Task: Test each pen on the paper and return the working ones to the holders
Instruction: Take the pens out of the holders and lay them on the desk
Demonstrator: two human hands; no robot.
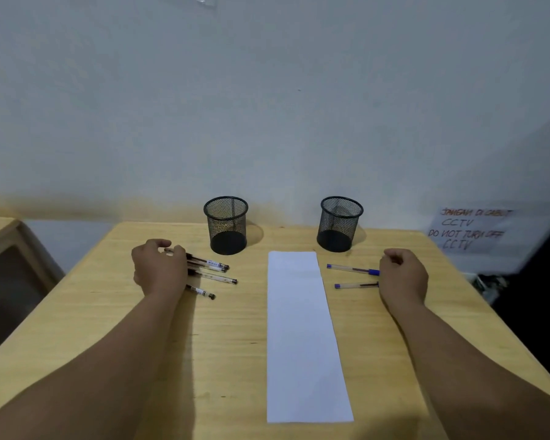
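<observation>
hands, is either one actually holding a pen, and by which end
Cannot tell. The left hand lies over the rear ends of the black pens; the right hand rests curled at the blue pens' ends. Both hide any grip.

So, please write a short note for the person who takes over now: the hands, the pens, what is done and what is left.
Left hand rests over the black pens, left of the paper; whether it grips one cannot be told.
Right hand is curled beside the two blue pens, right of the paper; it seems to hold nothing.
Both holders stand empty at the far edge.
Done: nothing visible; the paper has no marks.
Left: test every pen, then put the working ones in the holders.
</observation>
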